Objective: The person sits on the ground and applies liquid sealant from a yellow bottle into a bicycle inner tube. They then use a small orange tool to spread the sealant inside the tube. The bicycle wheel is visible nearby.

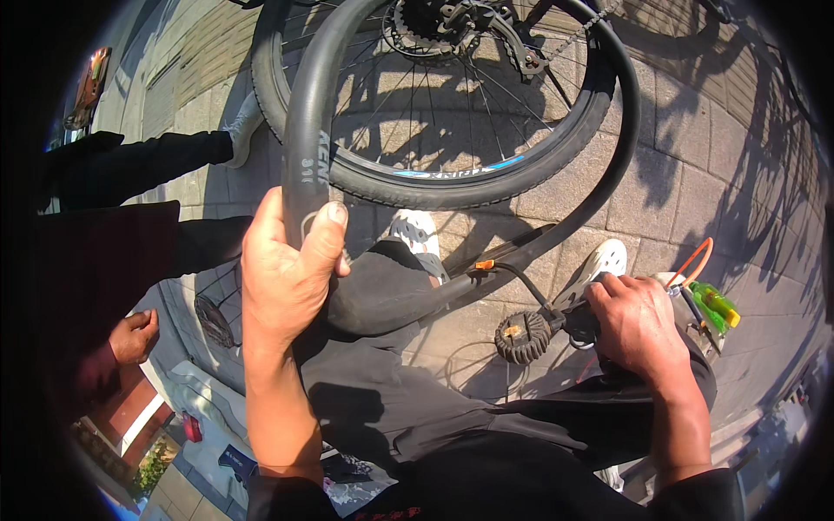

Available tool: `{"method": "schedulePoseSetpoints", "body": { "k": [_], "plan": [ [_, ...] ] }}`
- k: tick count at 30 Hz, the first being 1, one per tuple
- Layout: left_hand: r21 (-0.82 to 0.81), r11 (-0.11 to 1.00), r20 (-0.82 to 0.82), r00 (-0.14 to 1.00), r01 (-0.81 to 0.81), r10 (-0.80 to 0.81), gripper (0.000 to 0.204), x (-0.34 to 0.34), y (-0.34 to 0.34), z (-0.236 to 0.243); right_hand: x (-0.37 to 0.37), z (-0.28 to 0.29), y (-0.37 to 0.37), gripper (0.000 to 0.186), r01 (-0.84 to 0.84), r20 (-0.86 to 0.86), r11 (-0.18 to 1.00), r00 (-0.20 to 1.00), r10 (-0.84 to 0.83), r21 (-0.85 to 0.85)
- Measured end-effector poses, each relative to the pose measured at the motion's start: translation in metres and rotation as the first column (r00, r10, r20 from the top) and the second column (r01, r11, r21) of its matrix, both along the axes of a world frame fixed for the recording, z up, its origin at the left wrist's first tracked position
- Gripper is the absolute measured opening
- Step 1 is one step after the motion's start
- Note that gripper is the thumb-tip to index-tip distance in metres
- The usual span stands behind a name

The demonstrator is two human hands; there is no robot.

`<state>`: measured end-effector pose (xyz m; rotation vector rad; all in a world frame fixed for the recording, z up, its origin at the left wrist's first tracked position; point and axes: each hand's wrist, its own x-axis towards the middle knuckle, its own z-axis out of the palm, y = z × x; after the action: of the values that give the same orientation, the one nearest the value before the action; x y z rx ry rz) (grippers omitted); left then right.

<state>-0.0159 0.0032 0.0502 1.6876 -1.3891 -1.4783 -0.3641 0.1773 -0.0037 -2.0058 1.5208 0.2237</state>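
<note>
Black inner tube (pixel 310 104) pinched in our left hand (pixel 291 269), likely for steadiness; our right hand (pixel 638 326) wraps inflator (pixel 524 337), seemingly close since hose (pixel 526 285) meets tube.

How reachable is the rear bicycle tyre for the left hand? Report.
Likely yes: the rear bicycle tyre looks close to the left hand, though its grip must probably leave the black inner tube first.

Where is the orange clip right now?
In the head view, the orange clip is just right of centre, at the black tube, on the thin black hose's end, left of the right hand.
</note>
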Motion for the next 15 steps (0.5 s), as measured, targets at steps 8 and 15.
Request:
{"method": "schedulePoseSetpoints", "body": {
  "k": [8,15],
  "plan": [
    [-0.024,0.987,0.171,0.974,0.158,-0.151,0.030,0.021,0.000,-0.017,0.007,-0.007,0.019,0.018,0.008,-0.024,1.000,1.000,-0.008,0.000],
    [-0.055,0.978,0.103,0.975,0.202,-0.196,0.034,0.030,-0.004,-0.026,0.000,-0.021,0.028,0.019,0.015,-0.043,1.000,0.999,-0.016,-0.019]
  ]
}}
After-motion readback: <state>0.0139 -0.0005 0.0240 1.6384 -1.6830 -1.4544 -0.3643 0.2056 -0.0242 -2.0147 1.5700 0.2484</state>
